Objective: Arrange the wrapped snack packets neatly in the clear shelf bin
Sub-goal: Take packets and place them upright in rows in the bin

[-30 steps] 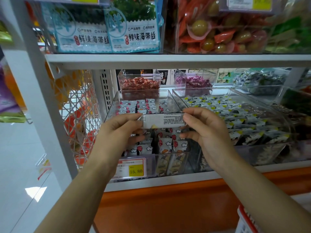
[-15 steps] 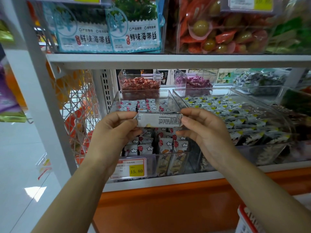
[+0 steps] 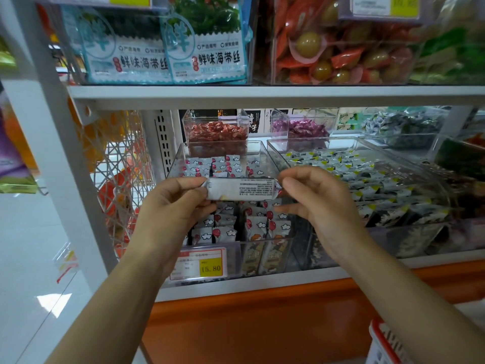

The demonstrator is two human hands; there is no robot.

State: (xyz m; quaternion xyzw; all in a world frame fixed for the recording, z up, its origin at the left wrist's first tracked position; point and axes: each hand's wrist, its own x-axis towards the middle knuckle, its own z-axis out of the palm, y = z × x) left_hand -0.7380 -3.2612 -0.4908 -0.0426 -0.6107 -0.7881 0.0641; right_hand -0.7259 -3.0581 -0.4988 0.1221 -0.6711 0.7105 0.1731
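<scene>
White, print-side up, the snack packet (image 3: 241,189) hangs level above the clear shelf bin (image 3: 265,164), over the rows of balloon-print packets (image 3: 253,227) already in it. My left hand (image 3: 174,208) pinches its left end, my right hand (image 3: 319,203) its right end.

Two bare forearms, no sleeves, watch or rings visible; left hand (image 3: 170,206) and right hand (image 3: 319,206) with short, unpainted nails.

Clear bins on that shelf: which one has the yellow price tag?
The front-left clear bin, holding balloon-printed packets, below both hands; its yellow tag reads 15.80.
</scene>
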